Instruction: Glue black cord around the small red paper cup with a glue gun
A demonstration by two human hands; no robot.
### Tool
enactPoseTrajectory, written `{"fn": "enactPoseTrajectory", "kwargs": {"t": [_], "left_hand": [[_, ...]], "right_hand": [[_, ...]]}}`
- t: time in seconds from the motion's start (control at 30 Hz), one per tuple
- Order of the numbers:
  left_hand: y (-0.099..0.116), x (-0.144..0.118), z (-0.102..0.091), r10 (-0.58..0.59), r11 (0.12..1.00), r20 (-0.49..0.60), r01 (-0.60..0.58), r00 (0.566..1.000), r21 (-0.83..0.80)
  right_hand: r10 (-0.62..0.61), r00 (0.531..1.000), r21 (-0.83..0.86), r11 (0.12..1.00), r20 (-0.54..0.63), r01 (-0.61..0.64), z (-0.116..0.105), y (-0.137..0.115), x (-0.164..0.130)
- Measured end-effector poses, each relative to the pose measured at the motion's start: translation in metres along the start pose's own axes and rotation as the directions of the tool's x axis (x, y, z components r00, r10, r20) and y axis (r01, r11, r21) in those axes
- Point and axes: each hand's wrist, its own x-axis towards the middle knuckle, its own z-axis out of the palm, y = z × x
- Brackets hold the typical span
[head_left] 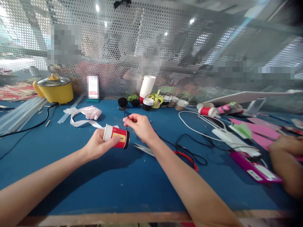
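My left hand (98, 145) is wrapped round a red and white paper cup (115, 137), which lies tilted on its side in the air. Dark cord or yarn covers a band at the cup's right end. Just above that end, my right hand (140, 126) pinches a black cord (127, 121) between thumb and fingertips. Under my right forearm lie scissors (145, 149) with red handles, partly hidden. A loose black cord (189, 148) trails over the blue table (106, 186) to the right of them.
At the back stand a yellow electric pot (58, 91), a phone (92, 87), stacked white cups (147, 86) and several small cup buckets (148, 103). White ribbon (82, 122) lies left. Another person's arm (285, 160) rests at the right, near a magenta-cased device (255, 167).
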Motion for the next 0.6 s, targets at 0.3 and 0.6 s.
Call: {"fn": "enactPoseTrajectory", "kwargs": {"t": [0.3,0.6], "left_hand": [[-0.0005,-0.0007,-0.0009,0.099,0.991,-0.013,-0.097,0.995,0.094],[0.0012,-0.0009,-0.0011,0.100,0.995,-0.085,-0.098,0.991,0.031]], "right_hand": [[0.067,0.996,-0.009,0.998,0.055,-0.067,0.0017,0.0030,-0.0020],[0.108,0.992,-0.010,0.994,0.060,-0.107,0.0045,0.0006,-0.0039]]}}
